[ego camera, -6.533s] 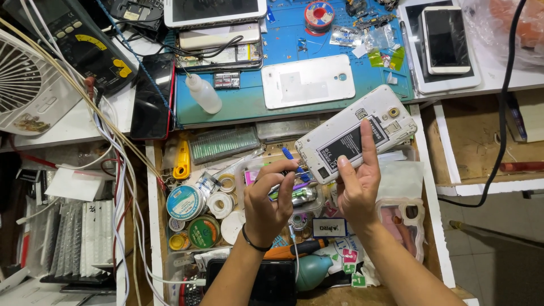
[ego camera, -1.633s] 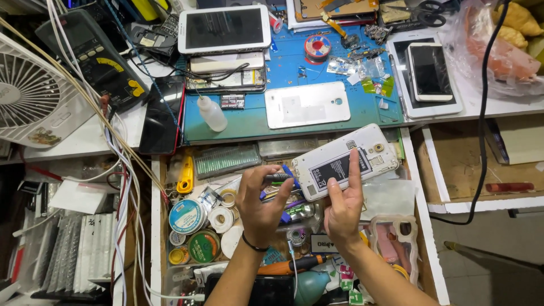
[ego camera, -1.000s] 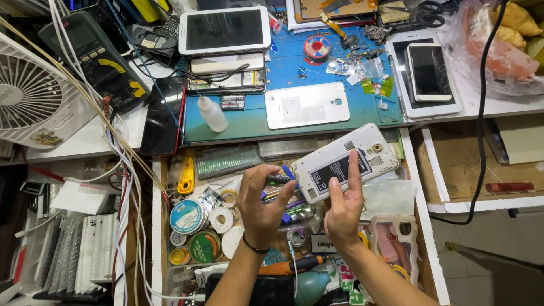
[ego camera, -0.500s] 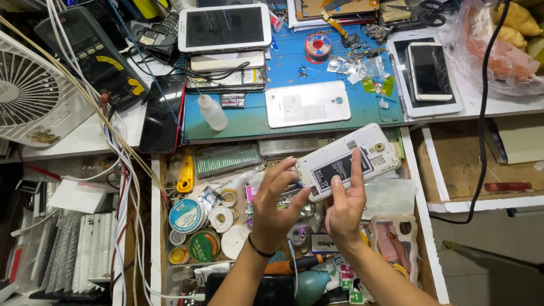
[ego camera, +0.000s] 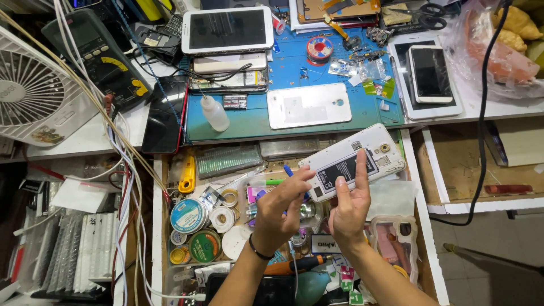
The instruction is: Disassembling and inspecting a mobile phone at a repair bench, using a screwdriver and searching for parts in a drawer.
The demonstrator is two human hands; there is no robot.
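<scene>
My right hand (ego camera: 348,205) holds a white phone (ego camera: 354,161) with its back cover off, the black battery facing up; the forefinger lies across the battery. My left hand (ego camera: 277,207) is just left of the phone's lower end, fingers curled towards each other, thumb and forefinger close to its edge. I cannot tell whether the left hand pinches something small. A blue-tipped tool (ego camera: 289,170) pokes out behind the left fingers. Both hands hover over an open drawer (ego camera: 158,226) full of tape rolls and small parts.
A white back cover (ego camera: 309,105) lies on the blue work mat (ego camera: 255,119). A tablet (ego camera: 228,28), a small plastic bottle (ego camera: 215,112), a dark phone (ego camera: 164,116), a white phone (ego camera: 429,73), a multimeter (ego camera: 99,56) and a fan (ego camera: 34,93) stand around. Cables hang at left.
My left hand has shifted from gripping the phone's lower edge to curled fingers just beside it. The right hand keeps the phone at the same spot.
</scene>
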